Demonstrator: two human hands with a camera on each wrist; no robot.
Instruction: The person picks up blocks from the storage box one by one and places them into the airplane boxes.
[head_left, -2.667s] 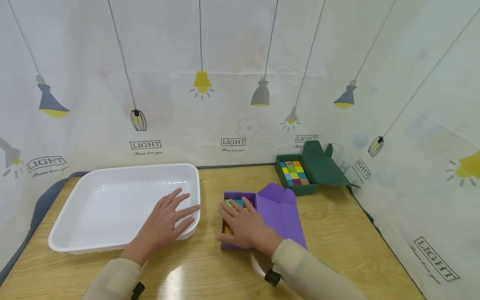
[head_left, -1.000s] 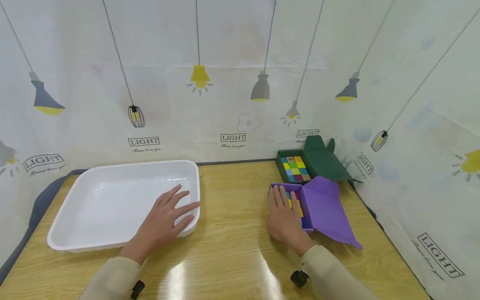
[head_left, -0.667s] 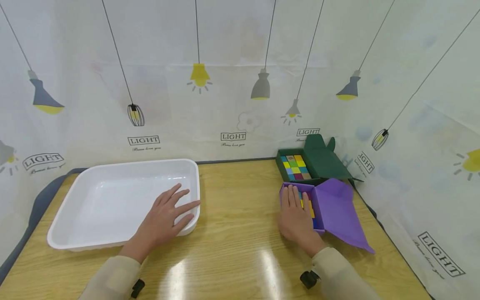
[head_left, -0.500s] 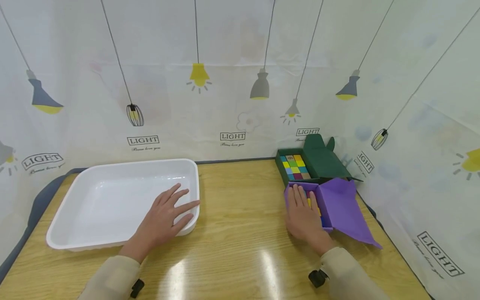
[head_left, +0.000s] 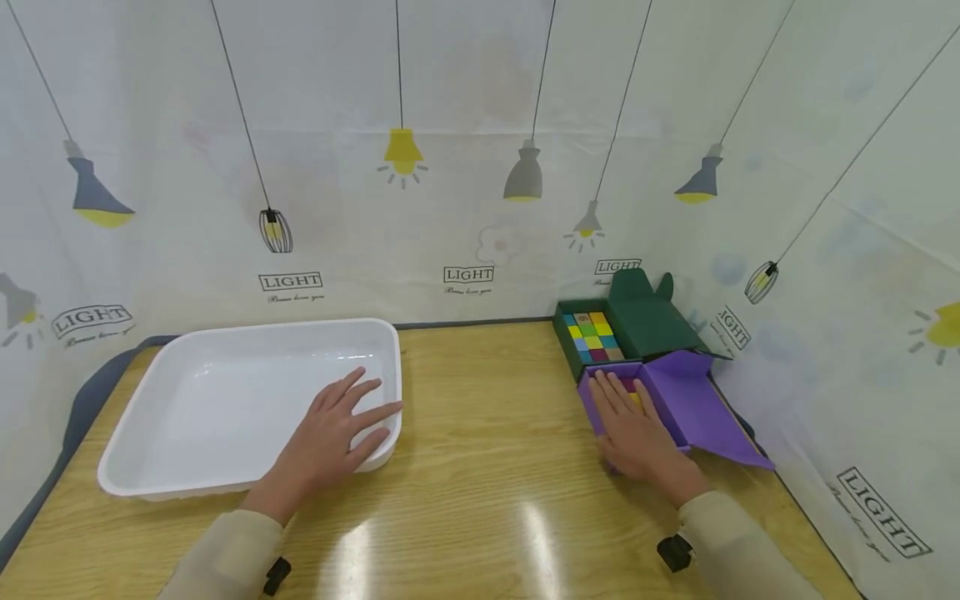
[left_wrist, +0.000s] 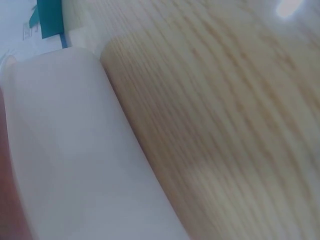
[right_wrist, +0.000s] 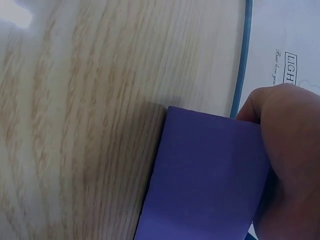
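Observation:
My right hand [head_left: 637, 433] lies over a purple box [head_left: 697, 412] at the right of the table, fingers straight across its left part. The box's lid is folded out to the right. Coloured blocks [head_left: 634, 398] show beside the fingers; the rest are hidden under the hand. In the right wrist view the hand touches the edge of the box's plain purple side [right_wrist: 210, 170]. My left hand [head_left: 333, 433] hangs with spread fingers over the right end of a white tray [head_left: 247, 408]; whether it touches the tray I cannot tell. The left wrist view shows the tray's outer wall [left_wrist: 80, 145].
Directly behind the purple box stands an open green box [head_left: 567, 343] with several coloured blocks [head_left: 592, 331], its lid [head_left: 652, 321] folded right. The two boxes meet or nearly meet. A printed sheet [head_left: 450, 208] walls off the wooden table [head_left: 472, 467] at back and right.
My right hand has slid the purple box to the right and backward, up to the green box, and has now turned slightly with it. The left hand and tray stay put.

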